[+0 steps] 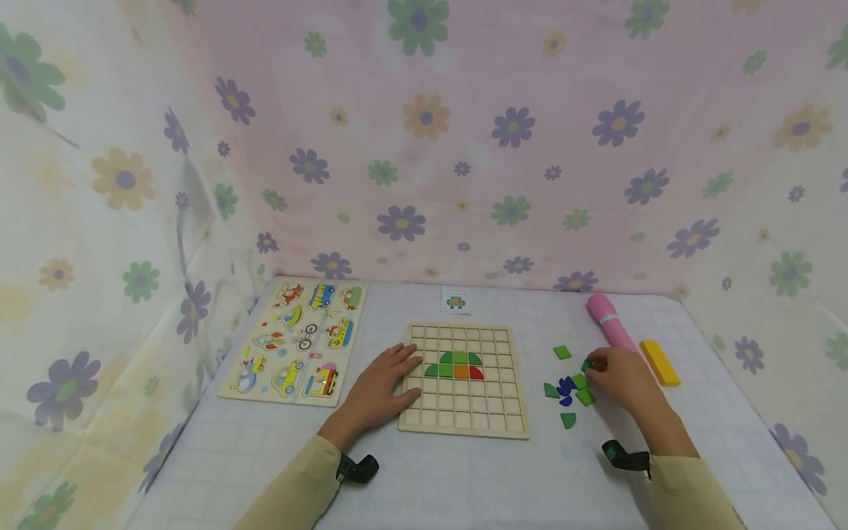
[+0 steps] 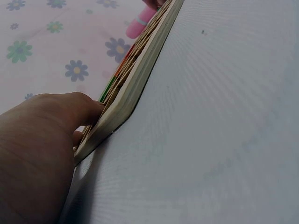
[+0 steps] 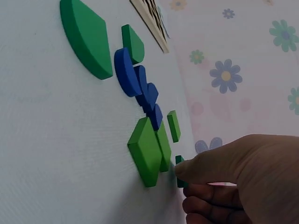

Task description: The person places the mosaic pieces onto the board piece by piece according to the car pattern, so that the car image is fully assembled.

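My left hand [image 1: 380, 394] lies with its fingers spread on the left edge of a wooden grid board [image 1: 464, 421]. In the left wrist view the thumb [image 2: 88, 109] rests over the board's rim. On the grid sit several green tiles [image 1: 446, 358], an orange tile [image 1: 461, 372] and a red quarter-round tile [image 1: 475, 373]. To the right of the board, my right hand [image 1: 623, 379] pinches a small dark green tile [image 3: 179, 171] between thumb and fingers. Beside it lie light green squares [image 3: 145, 151], dark blue rounded pieces [image 3: 127, 72] and dark green quarter-rounds [image 3: 86, 39].
A wooden picture puzzle [image 1: 291, 346] with vehicles lies at the left. A small pattern card [image 1: 456, 300] is behind the board. At the right are a pink rolled item [image 1: 611, 320] with a pale band and a yellow block [image 1: 659, 363]. Flowered cloth [image 1: 464, 147] surrounds the table.
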A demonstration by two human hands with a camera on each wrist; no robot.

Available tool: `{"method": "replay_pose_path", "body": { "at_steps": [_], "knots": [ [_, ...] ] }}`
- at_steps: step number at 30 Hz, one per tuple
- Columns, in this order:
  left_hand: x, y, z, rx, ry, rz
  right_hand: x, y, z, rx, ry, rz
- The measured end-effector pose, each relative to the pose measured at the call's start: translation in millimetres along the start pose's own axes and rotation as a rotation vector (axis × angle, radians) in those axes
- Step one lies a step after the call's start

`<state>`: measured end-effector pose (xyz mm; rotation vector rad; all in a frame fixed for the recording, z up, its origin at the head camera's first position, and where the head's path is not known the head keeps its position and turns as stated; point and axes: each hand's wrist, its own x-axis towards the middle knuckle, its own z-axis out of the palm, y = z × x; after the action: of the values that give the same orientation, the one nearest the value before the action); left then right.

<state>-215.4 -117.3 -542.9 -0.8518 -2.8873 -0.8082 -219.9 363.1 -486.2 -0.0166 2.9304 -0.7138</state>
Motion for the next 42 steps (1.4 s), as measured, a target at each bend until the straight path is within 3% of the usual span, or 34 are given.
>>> {"method": "replay_pose_path", "body": {
  "at_steps": [7, 19, 28, 42],
  "knots": [
    [-0.3, -1.3, 3.3, 0.019, 0.001, -0.005, -2.5, -13.0, -1.7, -0.001, 0.049, -0.030],
    [0.9, -0.4, -0.4, 0.017, 0.002, -0.009, -6.4, -60.6, 2.8, -0.019, 0.062, -0.118],
    [0.3, 0.6, -1.4, 0.003, 0.006, 0.004, -6.7, -81.4, 14.7, -0.028, 0.130, -0.266],
    [0.6, 0.7, -0.8, -0.003, -0.008, -0.009, -1.3, -113.1, 34.6, -0.020, 0.092, -0.330]
  ]
}}
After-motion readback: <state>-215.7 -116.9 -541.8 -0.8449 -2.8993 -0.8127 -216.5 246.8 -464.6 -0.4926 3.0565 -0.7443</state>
